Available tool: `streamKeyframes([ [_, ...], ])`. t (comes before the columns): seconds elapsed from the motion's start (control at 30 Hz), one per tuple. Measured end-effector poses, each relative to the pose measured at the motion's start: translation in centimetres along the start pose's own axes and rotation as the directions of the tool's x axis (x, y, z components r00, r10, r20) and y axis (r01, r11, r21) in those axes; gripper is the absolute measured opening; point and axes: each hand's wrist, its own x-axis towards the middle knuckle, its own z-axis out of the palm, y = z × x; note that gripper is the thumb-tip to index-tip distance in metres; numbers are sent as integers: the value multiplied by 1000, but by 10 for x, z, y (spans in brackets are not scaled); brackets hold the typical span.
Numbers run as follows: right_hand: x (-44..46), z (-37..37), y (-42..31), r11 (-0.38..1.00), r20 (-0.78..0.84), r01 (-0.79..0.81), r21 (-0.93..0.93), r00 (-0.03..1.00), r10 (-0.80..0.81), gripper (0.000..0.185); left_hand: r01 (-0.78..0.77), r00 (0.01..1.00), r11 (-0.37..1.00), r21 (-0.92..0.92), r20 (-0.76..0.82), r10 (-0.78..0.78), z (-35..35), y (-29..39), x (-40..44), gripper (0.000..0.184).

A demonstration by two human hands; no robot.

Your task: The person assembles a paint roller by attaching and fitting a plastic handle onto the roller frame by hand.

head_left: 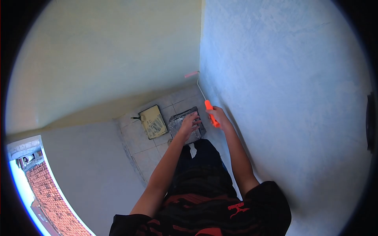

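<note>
My right hand (217, 117) is wrapped around the orange handle of a small paint roller (209, 106). Its thin metal rod reaches up toward the corner, and the pinkish roller sleeve lies against or close to the yellowish wall (118, 51); contact cannot be made out. My left hand (189, 124) is empty, its fingers spread in the air above a grey, paint-marked block or stool (178, 126) by my legs. A paint tray (154, 122) with cream paint rests on the tiled floor to the left, a dark handle sticking out at its left edge.
A light blue wall (283, 78) rises close along my right side and meets the yellowish wall in a corner. At left, a low grey wall (90, 165) stands below an opening showing roof tiles (51, 188). A dark object (370, 122) sits at the far right.
</note>
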Motion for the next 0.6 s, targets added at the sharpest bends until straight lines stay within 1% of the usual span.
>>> streamKeyframes([
  [0.03,34,-7,12,1000,13,10,-4,1000,-10,22,-6,1000,1000,-6,7,6,1,-1,2,61],
  [0.1,82,-16,28,1000,29,27,-11,999,-26,21,14,998,998,63,-56,-10,5,1,10,55],
  [0.13,97,-19,36,1000,46,23,1,999,-23,21,7,999,998,57,-50,-4,6,-2,11,55],
  [0.2,92,-17,36,1000,52,14,-10,999,-14,22,-5,998,998,69,-56,9,2,-4,13,55],
  [0.23,86,-19,40,999,27,31,-19,999,-30,19,-1,998,998,61,-57,4,-1,-7,13,55],
  [0.3,47,-18,43,997,6,64,-33,998,-64,19,-37,998,999,37,-52,39,-4,-10,2,54],
  [0.33,21,-20,45,996,8,88,-32,996,-88,20,-30,998,999,22,-57,32,-6,-12,-3,54],
  [0.4,-47,-9,28,998,24,63,10,998,-63,24,-67,995,998,17,-71,68,-10,-10,-5,53],
  [0.47,-64,-8,20,999,10,42,-7,999,-42,25,-86,994,996,-11,-68,85,-18,-16,8,52],
  [0.53,-43,-8,38,1000,-11,-5,-13,1000,4,27,-76,995,996,-39,-69,74,-28,-35,24,51],
  [0.6,15,-14,51,1000,1,-22,-21,1000,23,26,-92,992,995,-46,-91,87,-36,-47,49,50],
])
